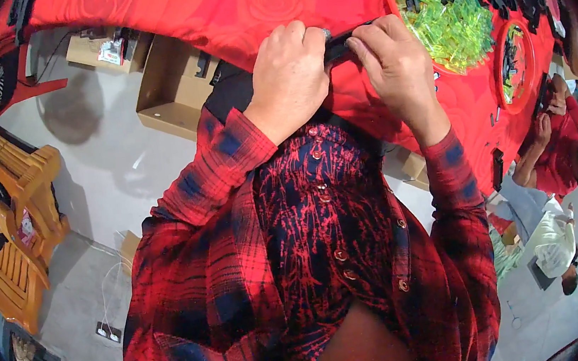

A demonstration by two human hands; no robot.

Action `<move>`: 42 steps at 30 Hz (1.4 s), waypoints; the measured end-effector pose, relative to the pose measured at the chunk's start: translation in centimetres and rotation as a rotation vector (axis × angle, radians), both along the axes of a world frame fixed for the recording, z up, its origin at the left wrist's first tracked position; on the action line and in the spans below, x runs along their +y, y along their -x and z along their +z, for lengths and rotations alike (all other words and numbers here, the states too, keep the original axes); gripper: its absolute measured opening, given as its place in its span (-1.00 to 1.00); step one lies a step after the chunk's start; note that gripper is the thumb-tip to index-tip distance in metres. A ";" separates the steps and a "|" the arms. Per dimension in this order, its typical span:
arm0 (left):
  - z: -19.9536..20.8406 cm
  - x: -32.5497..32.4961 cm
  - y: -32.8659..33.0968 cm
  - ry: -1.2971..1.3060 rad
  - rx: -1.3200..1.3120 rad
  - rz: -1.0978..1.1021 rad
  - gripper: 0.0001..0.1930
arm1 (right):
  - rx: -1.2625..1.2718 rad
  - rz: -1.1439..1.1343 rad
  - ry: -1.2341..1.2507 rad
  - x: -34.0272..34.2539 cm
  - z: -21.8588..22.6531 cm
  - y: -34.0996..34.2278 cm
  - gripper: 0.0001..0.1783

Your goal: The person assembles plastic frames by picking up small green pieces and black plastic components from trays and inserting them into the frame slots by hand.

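Over red cloth [211, 0], left hand [289, 77] and right hand [398, 61] hold one black strip [339, 48], fingers pinched on it.

Smooth grey floor [102, 195], slatted orange-brown wooden seat [19, 279] at left, red-covered table [191, 6]

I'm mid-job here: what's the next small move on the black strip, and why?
I'd probably ease the right hand slightly away from the left hand, with the left holding the black strip. Both hands cover parts of it, only a stretch between them shows, and I can't tell from this view what the covered parts look like.
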State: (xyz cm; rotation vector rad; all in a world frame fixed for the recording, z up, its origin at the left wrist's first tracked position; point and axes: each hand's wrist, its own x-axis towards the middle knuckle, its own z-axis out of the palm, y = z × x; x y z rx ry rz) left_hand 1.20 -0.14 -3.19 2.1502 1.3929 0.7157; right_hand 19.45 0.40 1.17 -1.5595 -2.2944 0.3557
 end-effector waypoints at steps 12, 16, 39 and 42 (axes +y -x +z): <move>-0.1 -0.1 0.0 -0.015 -0.003 0.002 -0.67 | 0.187 -0.129 0.156 -0.5 -1.4 0.4 -0.84; -0.1 0.0 0.0 -0.013 0.011 0.003 -0.69 | 0.164 -0.120 0.128 -0.5 -1.5 0.7 -0.82; 1.1 0.5 1.1 -0.134 0.070 -0.169 -0.71 | 0.116 -0.222 -0.402 -0.8 -0.8 -1.7 -0.86; 2.6 1.1 1.4 -0.140 0.033 -0.200 -0.66 | 0.049 -0.238 -0.303 -2.0 -1.1 -1.9 -0.84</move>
